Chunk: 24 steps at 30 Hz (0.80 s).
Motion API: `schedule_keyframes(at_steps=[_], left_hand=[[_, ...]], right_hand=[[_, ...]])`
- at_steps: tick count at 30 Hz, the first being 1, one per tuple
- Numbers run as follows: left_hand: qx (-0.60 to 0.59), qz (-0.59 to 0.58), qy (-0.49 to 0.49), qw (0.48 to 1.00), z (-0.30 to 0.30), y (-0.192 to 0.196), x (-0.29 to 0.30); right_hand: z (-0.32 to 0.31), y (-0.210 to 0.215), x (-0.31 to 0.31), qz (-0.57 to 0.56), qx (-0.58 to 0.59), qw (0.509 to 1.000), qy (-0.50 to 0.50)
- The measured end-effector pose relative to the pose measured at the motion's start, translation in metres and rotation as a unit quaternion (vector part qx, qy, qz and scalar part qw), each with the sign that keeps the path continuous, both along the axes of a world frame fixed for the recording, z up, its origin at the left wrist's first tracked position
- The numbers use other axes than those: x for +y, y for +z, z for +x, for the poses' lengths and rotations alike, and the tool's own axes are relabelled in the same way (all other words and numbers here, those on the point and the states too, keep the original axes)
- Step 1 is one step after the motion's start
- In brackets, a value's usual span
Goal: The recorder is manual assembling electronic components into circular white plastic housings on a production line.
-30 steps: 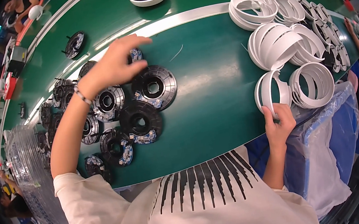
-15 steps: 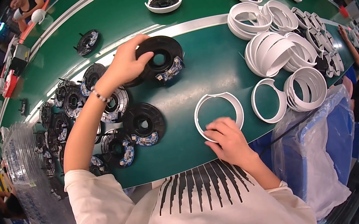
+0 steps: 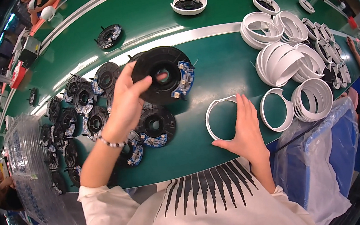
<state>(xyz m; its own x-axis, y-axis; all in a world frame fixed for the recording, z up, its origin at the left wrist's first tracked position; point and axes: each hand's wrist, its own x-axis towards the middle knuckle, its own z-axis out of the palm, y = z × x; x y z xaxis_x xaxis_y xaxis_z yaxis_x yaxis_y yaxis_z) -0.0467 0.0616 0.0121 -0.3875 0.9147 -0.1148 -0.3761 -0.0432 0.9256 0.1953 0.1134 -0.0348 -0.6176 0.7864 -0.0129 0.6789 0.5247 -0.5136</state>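
Note:
My left hand (image 3: pixel 128 100) is closed on a black round plastic disc (image 3: pixel 165 56) and holds it raised above the green table. Part of a finger shows through the disc's centre hole, and a blue circuit board (image 3: pixel 185 78) sits on its right side. Flat on the table to the right lies a white plastic ring (image 3: pixel 208 120). Along the ring's right side, my right hand (image 3: pixel 247 133) stretches its fingers out straight, the thumb spread toward the near rim. That hand hides the ring's right part, so firm contact cannot be made out.
Several black discs with circuit boards (image 3: pixel 85 99) cover the left, beside stacked clear plastic trays (image 3: pixel 24 158). White rings (image 3: pixel 275 62) are piled at right; another ring (image 3: pixel 264 111) lies nearer. Along the far strip sits a white ring with a black disc inside (image 3: pixel 189 4). A plastic-lined blue bin (image 3: pixel 318 140) stands near right.
My left hand has brought the black disc a little nearer and turned it, its board now at the right. My right hand has moved right along the ring, and its curled fingers have straightened.

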Motion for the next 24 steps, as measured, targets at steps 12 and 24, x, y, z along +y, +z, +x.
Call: schedule_keyframes(at_steps=[12,24], left_hand=[[-0.009,-0.003,0.033,0.999,0.031,-0.003,-0.030],[-0.039,0.091,-0.019,0.995,0.006,-0.017,-0.008]], right_hand=[[-0.062,0.033,-0.002,-0.237,0.507,0.818,0.136],[-0.085,0.034,-0.001,-0.168,0.533,0.823,0.103]])
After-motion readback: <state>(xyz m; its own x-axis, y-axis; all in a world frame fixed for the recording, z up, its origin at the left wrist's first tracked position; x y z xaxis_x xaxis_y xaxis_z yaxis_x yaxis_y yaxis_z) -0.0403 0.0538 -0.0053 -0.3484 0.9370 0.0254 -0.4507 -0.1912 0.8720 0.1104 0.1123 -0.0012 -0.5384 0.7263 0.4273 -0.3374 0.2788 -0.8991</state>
